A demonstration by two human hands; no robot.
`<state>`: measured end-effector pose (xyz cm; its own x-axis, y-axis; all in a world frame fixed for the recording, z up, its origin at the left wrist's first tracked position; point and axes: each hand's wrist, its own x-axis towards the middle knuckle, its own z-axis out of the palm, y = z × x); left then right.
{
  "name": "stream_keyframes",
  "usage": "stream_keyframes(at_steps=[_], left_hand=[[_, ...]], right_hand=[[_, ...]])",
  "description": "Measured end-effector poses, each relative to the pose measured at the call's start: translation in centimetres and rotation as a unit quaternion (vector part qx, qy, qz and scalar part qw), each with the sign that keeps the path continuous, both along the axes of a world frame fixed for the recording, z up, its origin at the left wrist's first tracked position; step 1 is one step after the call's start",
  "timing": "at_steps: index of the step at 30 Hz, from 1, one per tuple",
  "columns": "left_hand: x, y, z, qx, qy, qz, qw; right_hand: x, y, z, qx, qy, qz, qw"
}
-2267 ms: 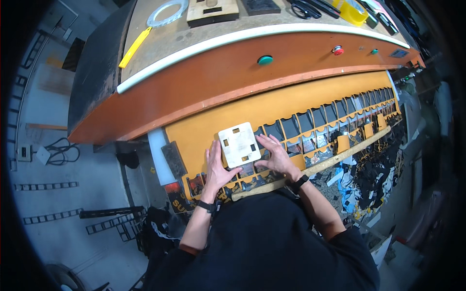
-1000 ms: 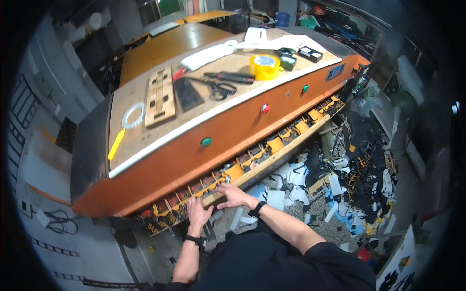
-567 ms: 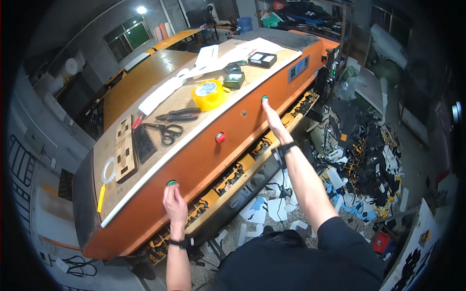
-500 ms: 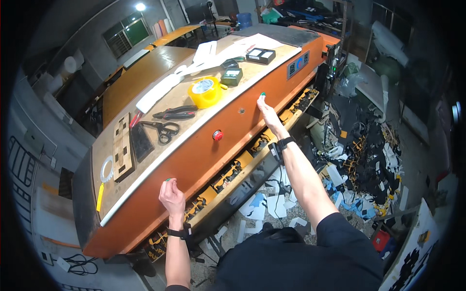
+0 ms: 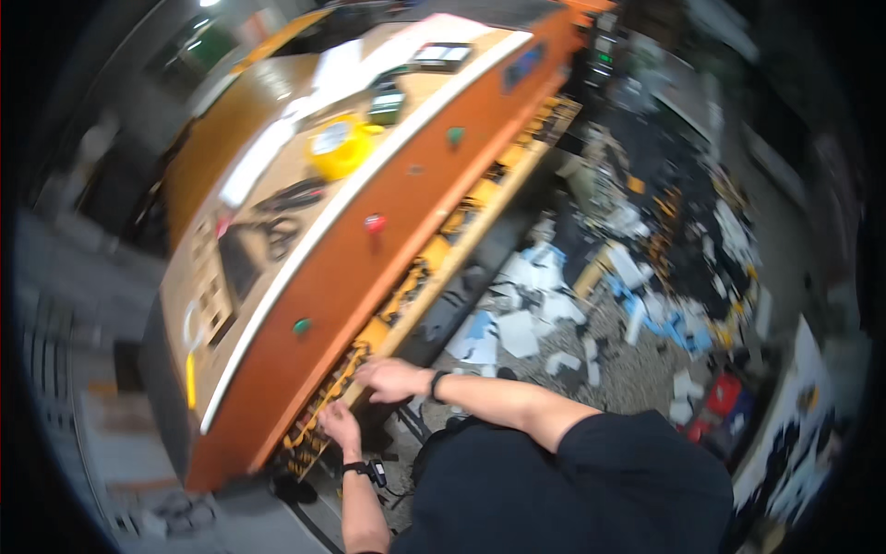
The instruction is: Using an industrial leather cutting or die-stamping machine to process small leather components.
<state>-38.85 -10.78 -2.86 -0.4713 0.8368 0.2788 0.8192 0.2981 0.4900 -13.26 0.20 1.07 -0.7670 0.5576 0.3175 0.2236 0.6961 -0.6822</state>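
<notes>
Low down at the front of an orange machine (image 5: pixel 369 263), both my hands are at a wooden-edged board (image 5: pixel 480 222) carrying yellow and black sheet material (image 5: pixel 397 309). My left hand (image 5: pixel 340 427) is at the near left end of this board, fingertips toward the yellow and black material. Just right of it, my right hand (image 5: pixel 392 379) reaches over the board's front edge, its fingers pointing left. Blur hides whether either hand grips anything. Above them on the orange panel sit a green button (image 5: pixel 302 325), a red button (image 5: pixel 374 223) and another green button (image 5: pixel 455 136).
On the machine's top lie a yellow tape roll (image 5: pixel 338 148), scissors (image 5: pixel 281 238), pliers (image 5: pixel 293 196) and a slotted wooden strip (image 5: pixel 212 286). White, blue and black scraps (image 5: pixel 544 286) cover the floor at right. A white board (image 5: pixel 789 434) leans at the lower right.
Both hands have left the two green buttons and dropped to the board below. My right hand has swung far down and left, beside my left one. The view has shifted.
</notes>
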Motion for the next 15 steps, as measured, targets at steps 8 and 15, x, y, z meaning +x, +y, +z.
stream_keyframes(at_steps=[8, 15], left_hand=[[-2.0, 2.2, 1.8, -0.136, 0.092, -0.071, 0.984], [-4.3, 2.8, 1.0, -0.143, 0.157, -0.14, 0.967]], right_hand=[[-7.8, -1.3, -1.8, 0.113, -0.161, -0.203, 0.959], [-12.9, -1.2, -0.4, 0.059, -0.306, -0.267, 0.912]])
